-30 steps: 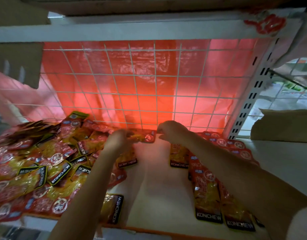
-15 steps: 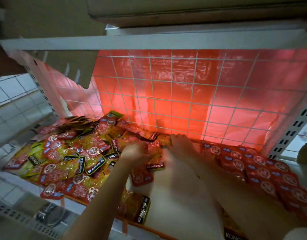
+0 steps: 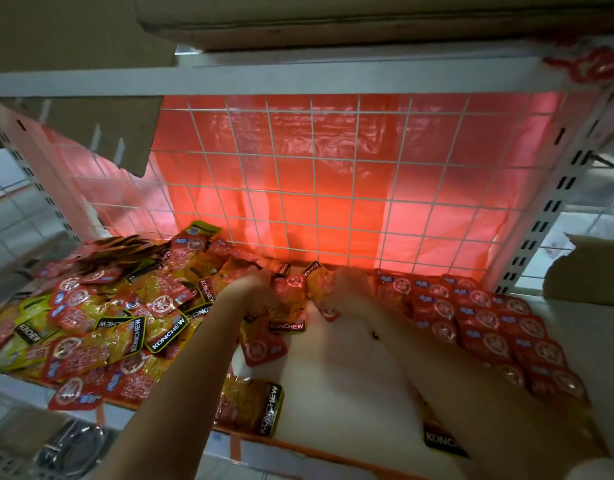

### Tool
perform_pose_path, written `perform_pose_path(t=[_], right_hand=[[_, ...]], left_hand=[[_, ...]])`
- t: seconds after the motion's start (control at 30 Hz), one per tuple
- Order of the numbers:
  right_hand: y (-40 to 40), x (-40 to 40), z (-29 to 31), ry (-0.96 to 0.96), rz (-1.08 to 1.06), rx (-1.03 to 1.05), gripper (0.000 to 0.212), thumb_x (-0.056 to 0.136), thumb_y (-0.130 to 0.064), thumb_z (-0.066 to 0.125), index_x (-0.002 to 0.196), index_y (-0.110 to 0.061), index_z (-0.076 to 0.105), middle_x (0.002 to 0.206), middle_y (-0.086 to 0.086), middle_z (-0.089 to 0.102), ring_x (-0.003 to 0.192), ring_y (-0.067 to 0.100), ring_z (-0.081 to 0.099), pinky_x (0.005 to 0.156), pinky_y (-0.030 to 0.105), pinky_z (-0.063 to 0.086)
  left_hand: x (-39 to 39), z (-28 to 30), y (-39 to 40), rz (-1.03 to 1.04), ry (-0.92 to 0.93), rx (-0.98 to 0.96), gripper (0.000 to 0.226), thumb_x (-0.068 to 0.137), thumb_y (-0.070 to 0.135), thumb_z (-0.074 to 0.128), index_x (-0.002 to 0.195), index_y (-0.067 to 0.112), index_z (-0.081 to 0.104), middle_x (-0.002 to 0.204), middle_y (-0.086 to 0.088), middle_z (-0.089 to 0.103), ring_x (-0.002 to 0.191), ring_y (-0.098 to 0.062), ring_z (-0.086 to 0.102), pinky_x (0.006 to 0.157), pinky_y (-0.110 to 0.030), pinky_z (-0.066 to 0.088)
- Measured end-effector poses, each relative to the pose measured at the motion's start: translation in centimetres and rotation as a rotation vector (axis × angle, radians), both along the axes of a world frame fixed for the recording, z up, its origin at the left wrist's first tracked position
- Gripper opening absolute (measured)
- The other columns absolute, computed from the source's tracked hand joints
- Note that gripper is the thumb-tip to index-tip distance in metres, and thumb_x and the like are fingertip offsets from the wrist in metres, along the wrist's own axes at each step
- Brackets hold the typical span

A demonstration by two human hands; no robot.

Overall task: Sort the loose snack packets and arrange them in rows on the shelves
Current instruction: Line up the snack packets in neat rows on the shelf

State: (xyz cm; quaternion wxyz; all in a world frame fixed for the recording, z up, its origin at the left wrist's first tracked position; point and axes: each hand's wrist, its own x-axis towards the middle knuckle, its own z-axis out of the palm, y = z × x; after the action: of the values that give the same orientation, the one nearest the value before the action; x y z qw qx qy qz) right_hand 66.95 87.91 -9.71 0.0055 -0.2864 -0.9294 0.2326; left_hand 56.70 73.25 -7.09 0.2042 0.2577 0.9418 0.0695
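Note:
A loose pile of red-and-yellow KONCHEW snack packets [image 3: 108, 313] covers the left half of the white shelf [image 3: 333, 375]. Neat overlapping rows of red packets [image 3: 489, 317] lie along the right side. Deep at the back centre, my left hand [image 3: 250, 289] grips a packet [image 3: 291, 299] at the pile's edge. My right hand [image 3: 350, 285] pinches a yellow packet [image 3: 317, 277] just to its right. Both hands are blurred. One packet [image 3: 260, 407] lies alone near the front edge, and another [image 3: 440, 441] shows under my right forearm.
A white wire grid [image 3: 333, 185] with red plastic sheeting behind it closes the back. The shelf above carries a cardboard box [image 3: 333, 19], and a cardboard flap [image 3: 118, 133] hangs down at the left. Slotted white uprights [image 3: 541, 230] flank the bay; another box [image 3: 593, 271] stands at right.
Both hands stay at the back centre, working packets between them. The view has swung to show the left pile and the right rows together. A yellow packet now sits at my right fingertips.

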Motion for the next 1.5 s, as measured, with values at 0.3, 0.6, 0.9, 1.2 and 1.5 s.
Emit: perform_pose_path(t=[0.3,0.6,0.9,1.2,1.5], right_hand=[[-0.4,3.7,0.7,0.33,-0.056,-0.454,0.044,0.078,-0.003,0.072,0.118,-0.001,0.056,0.121,0.018,0.058,0.102,0.025,0.055,0.081,0.028,0.042],[-1.6,6.6,2.5,0.784,-0.369,-1.358,0.014,0.081,-0.001,0.067,0.092,-0.008,0.064,0.098,0.007,0.066,0.094,0.025,0.061,0.082,0.044,0.053],[-2.9,8.8,2.9,1.041,-0.46,-1.761,0.014,0.089,0.005,0.052,0.081,-0.002,0.06,0.067,0.007,0.071,0.059,0.013,0.07,0.06,0.03,0.059],[-1.5,13.0,3.6,1.096,-0.762,-1.594,0.014,0.093,-0.011,0.055,0.08,-0.006,0.058,0.074,0.007,0.058,0.071,0.017,0.055,0.048,0.024,0.054],[1.3,18.1,3.6,1.018,-0.661,-1.415,0.006,0.085,0.002,0.06,0.091,0.001,0.063,0.09,0.009,0.064,0.099,0.023,0.059,0.09,0.033,0.05]], left_hand=[[1.4,-1.1,-1.2,0.108,-0.25,0.626,0.078,0.074,-0.002,0.074,0.135,0.01,0.027,0.093,-0.016,0.061,0.085,-0.027,0.06,0.077,-0.04,0.053],[4.2,0.4,-2.7,0.136,-0.656,0.954,0.046,0.084,0.0,0.065,0.12,0.018,0.043,0.098,-0.006,0.064,0.082,-0.019,0.065,0.063,-0.026,0.058],[5.8,1.6,-2.8,0.19,-0.746,1.071,0.015,0.095,0.024,0.054,0.108,0.02,0.059,0.088,-0.004,0.059,0.067,-0.02,0.061,0.059,-0.03,0.057],[7.4,1.8,-0.4,0.115,-0.801,1.099,0.01,0.094,0.022,0.056,0.096,0.015,0.063,0.076,-0.004,0.061,0.058,-0.013,0.062,0.053,-0.022,0.053],[8.6,1.1,3.4,0.185,-0.846,1.08,0.012,0.094,0.02,0.055,0.098,0.01,0.059,0.078,-0.005,0.061,0.065,-0.018,0.062,0.056,-0.027,0.054]])
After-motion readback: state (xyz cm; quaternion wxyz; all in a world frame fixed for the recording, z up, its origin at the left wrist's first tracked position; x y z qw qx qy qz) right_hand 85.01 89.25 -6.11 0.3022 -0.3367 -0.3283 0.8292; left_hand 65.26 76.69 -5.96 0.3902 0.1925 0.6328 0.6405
